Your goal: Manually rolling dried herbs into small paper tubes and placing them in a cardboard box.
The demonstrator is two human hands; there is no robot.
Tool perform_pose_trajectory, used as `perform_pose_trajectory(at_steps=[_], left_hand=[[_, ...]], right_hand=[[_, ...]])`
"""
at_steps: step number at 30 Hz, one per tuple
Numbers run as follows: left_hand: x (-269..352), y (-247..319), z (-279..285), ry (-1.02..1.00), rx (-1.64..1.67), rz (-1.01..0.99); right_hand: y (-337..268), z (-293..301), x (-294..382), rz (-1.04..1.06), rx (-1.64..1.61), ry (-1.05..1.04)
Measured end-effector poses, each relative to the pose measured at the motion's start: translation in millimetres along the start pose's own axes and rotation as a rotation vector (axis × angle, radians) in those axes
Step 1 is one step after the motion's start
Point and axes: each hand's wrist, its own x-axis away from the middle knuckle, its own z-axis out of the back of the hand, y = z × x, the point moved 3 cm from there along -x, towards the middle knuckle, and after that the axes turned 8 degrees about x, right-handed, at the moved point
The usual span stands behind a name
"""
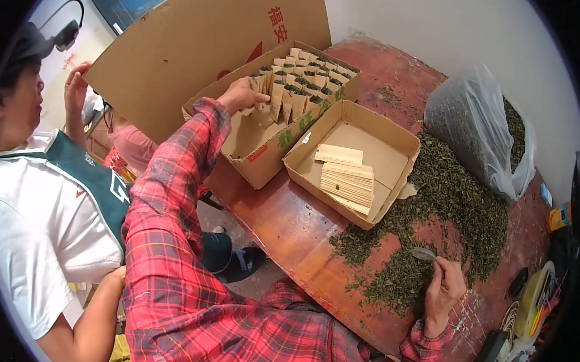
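My left hand [243, 96] reaches into a long cardboard box [256, 172], its fingers at a small brown paper packet [256, 83] in the front row; whether it grips the packet is unclear. Upright packets filled with dried leaves crowd the far part of that box. My right hand [444, 285] pinches a small clear plastic scoop [423, 254] over loose dried green leaves [398, 268] on the red table [292, 229]. Between my hands stands a shallower cardboard box [355, 108], holding a stack of flat paper packets [347, 186].
A clear plastic bag of leaves [467, 125] leans near the wall. A large cardboard sheet [204, 36] stands behind the long box. A co-worker in a white shirt [31, 218] is close on my left, another person in pink [131, 142] beyond. Cables and a black case [487, 355] lie at lower right.
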Motion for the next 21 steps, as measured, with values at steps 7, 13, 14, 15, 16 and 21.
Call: perform_pose_trajectory(at_steps=[7, 13, 14, 15, 16, 21], left_hand=[[-5, 0, -2, -0.003, -0.049, 0.009], [3, 15, -8, -0.042, 0.016, 0.021], [3, 16, -5, -0.029, 0.025, -0.014], [3, 14, -4, -0.016, 0.035, -0.05], [2, 12, -3, -0.014, 0.036, -0.05], [10, 20, -2, 0.063, -0.253, -0.04]], right_hand=[[0, -4, 0, -0.025, -0.005, -0.02], [2, -7, -1, -0.02, -0.013, -0.014], [2, -8, -2, -0.017, -0.013, -0.013], [2, -9, -2, -0.013, -0.011, -0.012], [2, -9, -3, -0.011, -0.011, -0.011], [3, -9, -1, 0.018, -0.013, 0.005]])
